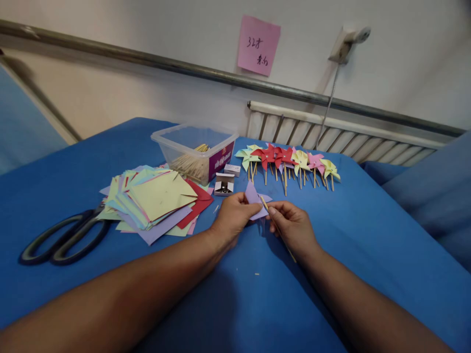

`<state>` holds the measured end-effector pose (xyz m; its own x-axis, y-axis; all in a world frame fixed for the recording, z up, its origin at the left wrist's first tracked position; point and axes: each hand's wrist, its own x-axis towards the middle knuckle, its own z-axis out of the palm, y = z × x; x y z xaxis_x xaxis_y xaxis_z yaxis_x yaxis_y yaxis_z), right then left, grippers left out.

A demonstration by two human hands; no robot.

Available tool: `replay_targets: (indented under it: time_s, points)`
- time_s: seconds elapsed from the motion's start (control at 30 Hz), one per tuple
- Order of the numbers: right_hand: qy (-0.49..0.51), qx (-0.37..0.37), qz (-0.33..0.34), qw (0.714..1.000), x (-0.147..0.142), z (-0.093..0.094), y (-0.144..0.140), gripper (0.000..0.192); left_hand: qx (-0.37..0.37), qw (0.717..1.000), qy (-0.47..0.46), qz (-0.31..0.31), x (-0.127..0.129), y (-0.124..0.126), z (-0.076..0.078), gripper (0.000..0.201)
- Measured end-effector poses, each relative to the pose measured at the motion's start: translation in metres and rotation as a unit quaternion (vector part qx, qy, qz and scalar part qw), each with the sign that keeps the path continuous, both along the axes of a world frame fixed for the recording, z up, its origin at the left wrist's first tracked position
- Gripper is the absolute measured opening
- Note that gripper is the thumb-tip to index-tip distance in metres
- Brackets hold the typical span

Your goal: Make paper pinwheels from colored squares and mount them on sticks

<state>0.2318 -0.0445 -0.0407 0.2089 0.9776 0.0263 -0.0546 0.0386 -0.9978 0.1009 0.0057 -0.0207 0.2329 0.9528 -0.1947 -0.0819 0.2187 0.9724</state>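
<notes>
Both hands met near the middle of the blue tabletop (368,230). Left hand (233,215) pinched a folded lilac paper piece (253,198) by its lower edge. Right hand (292,226) gripped a thin wooden stick (276,226), its upper tip touching the paper, its lower end poking out below the palm.

Toward the far edge: a row of finished pinwheels (289,159) in yellow, red and pink. Left of them a clear plastic tub (195,147) of sticks, with a small open box of pins (223,185) just in front. Stack of coloured paper squares (158,201) left of centre; black scissors (62,238) near the left edge.

Judged step: fixing stick to folded vanes. Next move would call for a pin through the centre, held steady, paper not torn.
</notes>
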Motion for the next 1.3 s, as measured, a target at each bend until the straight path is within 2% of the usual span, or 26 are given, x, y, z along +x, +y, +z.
replay_targets:
  time_s: [0.27,1.3]
  points:
    - [-0.002,0.001,0.002,1.0,0.0008,-0.0015,0.0001,0.023,-0.004,0.999,-0.03,-0.026,0.0002,0.0013,-0.0044,0.015]
    - [-0.025,0.005,-0.007,1.0,-0.0016,0.0042,-0.0018,0.025,0.001,1.0,-0.017,-0.01,-0.0002,0.002,-0.0046,0.017]
